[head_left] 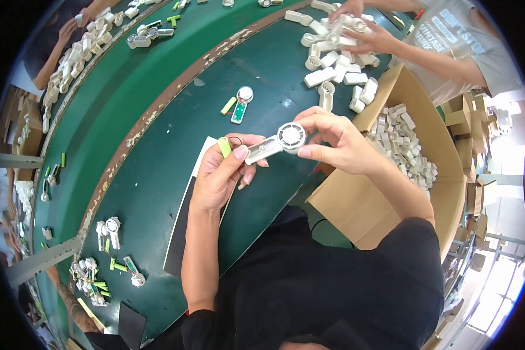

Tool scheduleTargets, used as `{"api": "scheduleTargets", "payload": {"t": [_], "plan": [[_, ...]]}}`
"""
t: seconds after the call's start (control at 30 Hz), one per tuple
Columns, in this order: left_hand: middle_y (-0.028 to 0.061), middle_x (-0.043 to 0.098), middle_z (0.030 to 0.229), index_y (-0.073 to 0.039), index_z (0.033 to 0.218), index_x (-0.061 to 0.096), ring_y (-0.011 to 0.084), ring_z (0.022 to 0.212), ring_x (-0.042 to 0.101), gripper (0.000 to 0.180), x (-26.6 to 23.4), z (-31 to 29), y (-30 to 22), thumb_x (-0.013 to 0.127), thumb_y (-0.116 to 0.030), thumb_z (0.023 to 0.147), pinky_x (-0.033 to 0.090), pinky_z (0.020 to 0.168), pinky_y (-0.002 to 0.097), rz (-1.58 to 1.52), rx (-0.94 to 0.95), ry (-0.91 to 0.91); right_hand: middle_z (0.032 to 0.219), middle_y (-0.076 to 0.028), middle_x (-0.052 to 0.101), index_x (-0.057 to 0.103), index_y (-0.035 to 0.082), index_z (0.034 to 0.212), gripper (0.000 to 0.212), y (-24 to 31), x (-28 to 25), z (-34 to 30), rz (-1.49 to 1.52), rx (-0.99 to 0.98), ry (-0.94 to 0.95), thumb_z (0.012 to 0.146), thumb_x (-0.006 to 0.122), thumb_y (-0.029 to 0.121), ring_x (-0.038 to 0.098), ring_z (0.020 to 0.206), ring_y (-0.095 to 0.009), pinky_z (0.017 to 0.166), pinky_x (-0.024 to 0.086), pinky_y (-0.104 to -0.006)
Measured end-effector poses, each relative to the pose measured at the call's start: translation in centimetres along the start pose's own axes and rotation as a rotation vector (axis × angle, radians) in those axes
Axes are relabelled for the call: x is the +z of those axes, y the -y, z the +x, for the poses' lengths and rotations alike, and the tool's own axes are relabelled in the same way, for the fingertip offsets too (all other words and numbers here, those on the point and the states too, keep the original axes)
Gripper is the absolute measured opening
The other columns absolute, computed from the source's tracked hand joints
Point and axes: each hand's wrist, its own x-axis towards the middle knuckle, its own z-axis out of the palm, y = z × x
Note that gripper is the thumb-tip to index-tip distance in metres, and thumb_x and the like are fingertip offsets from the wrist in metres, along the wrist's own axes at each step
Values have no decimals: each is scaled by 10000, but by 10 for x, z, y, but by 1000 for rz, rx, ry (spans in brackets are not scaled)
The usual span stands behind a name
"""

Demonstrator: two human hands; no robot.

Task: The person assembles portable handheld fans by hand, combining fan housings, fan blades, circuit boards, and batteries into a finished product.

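A small white handheld fan point(263, 150) is held up in front of me, its round grille to the right and its hollow handle to the left. My left hand point(211, 181) is closed round the handle end. Beside that thumb, a light green battery cell point(224, 147) sticks up with a thin dark wire near it. The fingers and thumb of my right hand point(341, 144) pinch the rim of the round head. Farther off on the table lies another fan unit point(240, 108), showing a green circuit board and a green cell next to it.
A dark board with pale edges point(178, 239) lies under my left forearm. At right stands a cardboard box point(356, 204) holding many white casings point(405, 146). A co-worker's hands point(367, 38) touch a casing heap at far right. Fan assemblies point(90, 280) are piled at left, beside a conveyor point(114, 99).
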Motion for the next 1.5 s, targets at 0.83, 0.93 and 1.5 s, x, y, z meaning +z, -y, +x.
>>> {"api": "scheduleTargets", "payload": {"t": [0.83,0.93,1.5], "plan": [[153,731,854,25,1137,644,128,630,640,279,44,45,33,574,-236,1070,520,550,240,-35,-208,81,909,-1,713,722,-2,1091,273,-9,-61,-35,288,418,204,988,720,250,626,878,-67,811,488,-238],[164,739,953,27,1182,639,164,750,703,284,44,37,24,633,-213,1030,572,649,272,102,-205,64,998,-28,695,718,-5,1139,279,-2,-59,-30,179,320,207,967,740,213,621,927,-79,812,493,-248],[61,682,748,6,953,706,106,667,580,229,72,19,-10,634,-197,1030,469,626,309,663,-20,225,1079,-87,586,750,78,1135,479,75,-48,-21,-793,-386,105,666,846,100,530,1032,-305,845,463,-405]]}}
